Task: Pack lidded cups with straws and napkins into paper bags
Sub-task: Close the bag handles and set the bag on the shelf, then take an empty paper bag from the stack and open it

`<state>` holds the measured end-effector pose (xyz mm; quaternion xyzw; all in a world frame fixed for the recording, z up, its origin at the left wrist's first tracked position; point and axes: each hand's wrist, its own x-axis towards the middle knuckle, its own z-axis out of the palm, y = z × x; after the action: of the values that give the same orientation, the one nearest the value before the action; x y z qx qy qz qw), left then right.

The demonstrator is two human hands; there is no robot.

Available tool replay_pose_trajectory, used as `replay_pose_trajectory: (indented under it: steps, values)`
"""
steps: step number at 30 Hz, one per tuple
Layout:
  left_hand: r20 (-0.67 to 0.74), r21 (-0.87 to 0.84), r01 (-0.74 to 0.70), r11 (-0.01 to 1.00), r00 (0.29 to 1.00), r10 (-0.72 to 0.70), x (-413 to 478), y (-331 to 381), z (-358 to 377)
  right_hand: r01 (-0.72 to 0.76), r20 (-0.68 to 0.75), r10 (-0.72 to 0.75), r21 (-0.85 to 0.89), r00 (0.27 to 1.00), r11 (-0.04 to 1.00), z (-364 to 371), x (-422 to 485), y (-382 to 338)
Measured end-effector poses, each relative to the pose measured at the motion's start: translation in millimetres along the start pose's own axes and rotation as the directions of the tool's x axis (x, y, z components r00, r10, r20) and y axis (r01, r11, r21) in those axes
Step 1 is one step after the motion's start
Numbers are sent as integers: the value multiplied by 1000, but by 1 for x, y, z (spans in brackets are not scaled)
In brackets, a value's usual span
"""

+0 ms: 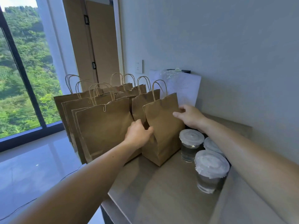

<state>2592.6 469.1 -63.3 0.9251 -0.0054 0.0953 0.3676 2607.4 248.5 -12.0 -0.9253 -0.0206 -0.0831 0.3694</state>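
3 lidded cups (211, 171), water-filled, likely heavy, on counter (161, 191) at right; paper bag (163, 126) upright just beside them, light, crushable, best held by side edges; left hand (139, 133) and right hand (188, 116) grasp those edges; further bags (103, 125) behind.

We find bare table (153, 191) open in the lower centre of the frame. Paper bags (103, 126) crowd the middle and left. Three lidded cups (212, 164) block the right, tight against the wall (226, 46).
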Motion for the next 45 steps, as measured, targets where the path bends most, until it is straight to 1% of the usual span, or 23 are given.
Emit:
replay_pose_trajectory:
  steps: [2,4,7,10,13,17,20,23,24,27,32,35,39,42,45]
  values:
    - [75,41,7,999,997,-11,-17,0,-6,-6,-5,6,-48,1000,999,-3,-31,-6]
    - [150,73,-17,997,989,5,-36,1,-12,-11,-14,10,-93,1000,996,-4,-65,-13]
    - [236,113,-93,989,970,64,-69,8,-22,-31,-37,25,-166,999,986,-7,-117,-22]
    - [274,106,-200,974,947,165,-102,23,-27,-60,-59,46,-262,997,963,-12,-169,-28]
    - [325,121,-277,953,918,225,-135,43,-22,-112,-112,77,-345,991,932,-21,-218,-28]
    - [437,59,-369,928,845,308,-177,81,-6,-212,-155,163,-387,974,897,-41,-279,-19]
    - [504,51,-501,864,760,411,-210,110,10,-294,-205,227,-411,952,863,-63,-325,-7]
    - [474,121,-581,805,746,467,-242,140,31,-377,-255,292,-411,922,830,-90,-375,9]
    - [485,96,-590,802,731,479,-254,151,40,-402,-272,312,-403,910,822,-100,-392,15]
    - [563,-47,-592,805,650,510,-298,187,68,-475,-322,370,-367,872,800,-132,-446,36]
    - [625,-151,-634,759,533,570,-391,249,121,-579,-376,462,-312,803,753,-185,-544,81]
    - [668,-177,-648,741,473,574,-449,282,151,-627,-393,507,-292,767,722,-216,-602,111]
    - [701,-196,-663,723,421,575,-511,319,188,-678,-396,568,-239,722,696,-248,-670,152]
    - [731,-194,-671,716,388,562,-547,337,213,-712,-400,606,-209,688,670,-264,-708,182]
    - [764,-185,-697,692,341,547,-572,352,240,-730,-380,638,-177,670,661,-277,-733,211]
